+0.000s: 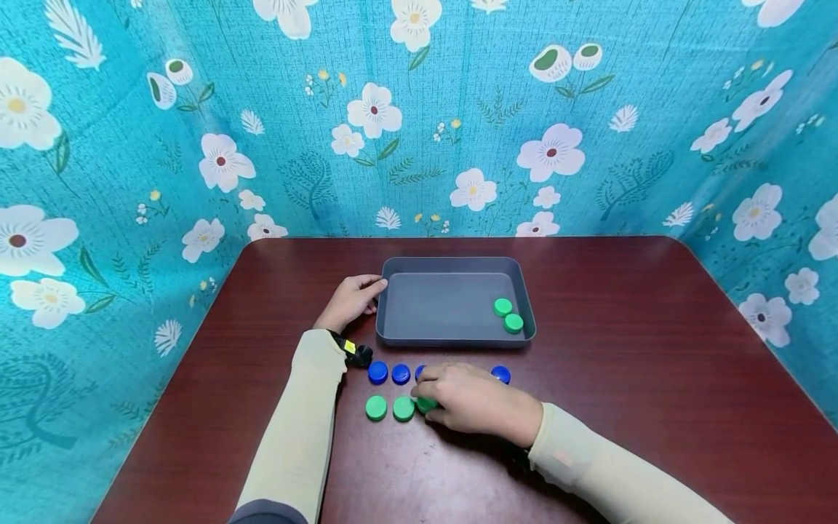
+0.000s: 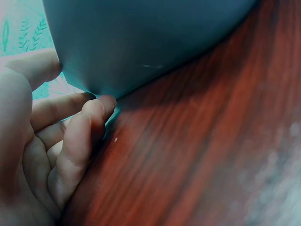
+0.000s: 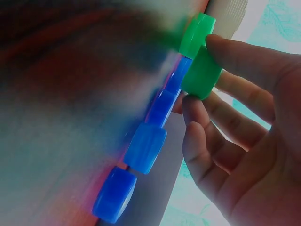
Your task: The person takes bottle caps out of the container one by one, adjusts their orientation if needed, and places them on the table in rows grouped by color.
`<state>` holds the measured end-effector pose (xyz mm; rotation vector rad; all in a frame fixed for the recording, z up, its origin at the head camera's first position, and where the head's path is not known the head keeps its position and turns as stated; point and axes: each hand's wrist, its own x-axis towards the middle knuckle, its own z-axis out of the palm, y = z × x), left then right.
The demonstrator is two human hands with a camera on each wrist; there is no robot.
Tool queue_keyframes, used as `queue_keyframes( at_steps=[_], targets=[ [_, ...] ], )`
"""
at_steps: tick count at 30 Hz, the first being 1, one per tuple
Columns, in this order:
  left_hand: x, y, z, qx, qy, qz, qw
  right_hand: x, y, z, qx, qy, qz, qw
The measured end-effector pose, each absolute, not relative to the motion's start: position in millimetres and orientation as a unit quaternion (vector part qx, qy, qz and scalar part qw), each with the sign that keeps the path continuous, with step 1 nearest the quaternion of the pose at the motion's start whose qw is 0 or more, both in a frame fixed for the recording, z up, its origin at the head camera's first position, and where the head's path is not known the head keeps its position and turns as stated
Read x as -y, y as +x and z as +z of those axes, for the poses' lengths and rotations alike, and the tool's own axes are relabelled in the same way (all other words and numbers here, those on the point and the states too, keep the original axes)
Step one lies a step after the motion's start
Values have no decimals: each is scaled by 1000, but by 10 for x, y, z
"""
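Note:
My left hand [image 1: 353, 300] grips the left side of a dark grey tray [image 1: 432, 309], its thumb at the rim and its other fingers bent against the outer wall [image 2: 141, 42]. Between thumb and fingers, my right hand [image 1: 473, 402] pinches a green bottle cap [image 3: 203, 75], partly covered by the hand in the head view. Left of it on the table are two more green caps, one nearer [image 1: 404, 408] and one farther left [image 1: 376, 407]. Behind runs a row of blue caps [image 1: 377, 372], some of them hidden by the right hand. Two green caps [image 1: 513, 323] lie in the tray's near right corner.
The dark red wooden table [image 1: 622, 335] stretches out on both sides of the tray. A blue floral curtain [image 1: 471, 131] hangs behind it and along both sides. One blue cap [image 1: 500, 374] shows beyond the right hand.

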<state>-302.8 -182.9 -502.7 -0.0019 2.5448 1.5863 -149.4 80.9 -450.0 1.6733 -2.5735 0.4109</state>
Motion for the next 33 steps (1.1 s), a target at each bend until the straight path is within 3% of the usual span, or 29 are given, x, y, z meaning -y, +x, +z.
queue_keyframes(
  at_steps=[33],
  targets=[
    [1814, -3003, -4994, -840, 2, 538, 71, -804, -1467, -4494, 839, 533, 109, -25]
  ],
)
